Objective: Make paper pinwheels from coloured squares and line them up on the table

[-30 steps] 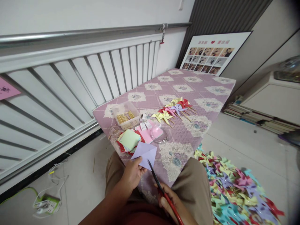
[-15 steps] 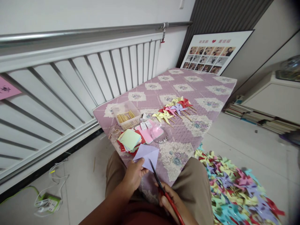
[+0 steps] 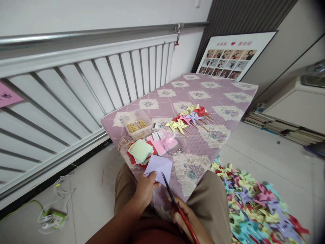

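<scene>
My left hand pinches the near left edge of a square sheet of purple paper. In my right hand are scissors with red handles and dark blades. The blades lie across the sheet's near right part, their tips close to its middle. Just beyond the sheet a stack of coloured paper squares, pale green on top, rests at the table's near corner. Finished pinwheels in yellow, pink, purple and red lie on sticks farther up the table.
On the flowered tablecloth stand a clear plastic box of short wooden sticks and a small clear bag. A large heap of pinwheels covers the floor at right. A power strip with cables lies at floor left, by the radiator.
The view has shifted very slightly. My hands, the purple sheet and the scissors show almost no movement.
</scene>
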`<action>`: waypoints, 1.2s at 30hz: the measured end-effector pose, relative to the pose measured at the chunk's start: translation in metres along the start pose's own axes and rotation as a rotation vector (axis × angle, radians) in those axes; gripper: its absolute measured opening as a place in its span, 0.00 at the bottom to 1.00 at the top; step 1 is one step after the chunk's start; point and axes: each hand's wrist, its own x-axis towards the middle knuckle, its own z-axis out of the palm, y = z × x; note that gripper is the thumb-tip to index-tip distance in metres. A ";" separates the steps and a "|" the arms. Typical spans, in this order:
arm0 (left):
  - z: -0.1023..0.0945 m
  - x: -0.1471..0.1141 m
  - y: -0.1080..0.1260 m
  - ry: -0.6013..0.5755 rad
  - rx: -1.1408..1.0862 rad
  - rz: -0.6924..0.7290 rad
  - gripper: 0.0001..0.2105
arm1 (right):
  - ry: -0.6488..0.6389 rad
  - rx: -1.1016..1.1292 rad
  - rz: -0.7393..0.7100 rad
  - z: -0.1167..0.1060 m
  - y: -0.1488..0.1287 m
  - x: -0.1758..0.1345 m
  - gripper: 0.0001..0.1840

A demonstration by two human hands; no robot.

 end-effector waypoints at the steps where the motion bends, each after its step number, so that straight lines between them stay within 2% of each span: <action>1: 0.000 0.000 0.000 -0.002 0.001 0.004 0.14 | -0.011 -0.013 -0.003 0.000 -0.001 0.000 0.28; 7: 0.002 0.001 0.001 0.034 -0.005 0.022 0.12 | -0.025 -0.064 -0.008 -0.002 -0.006 0.001 0.27; 20: 0.003 0.000 0.003 0.054 -0.023 0.035 0.10 | -0.025 0.004 0.033 0.004 -0.022 0.005 0.28; 28: 0.003 -0.001 0.004 0.029 -0.029 0.032 0.11 | 0.024 0.027 0.074 0.005 -0.010 0.005 0.32; 36: 0.003 0.000 0.002 0.028 -0.023 0.021 0.11 | -0.039 0.032 0.089 0.002 -0.004 0.003 0.31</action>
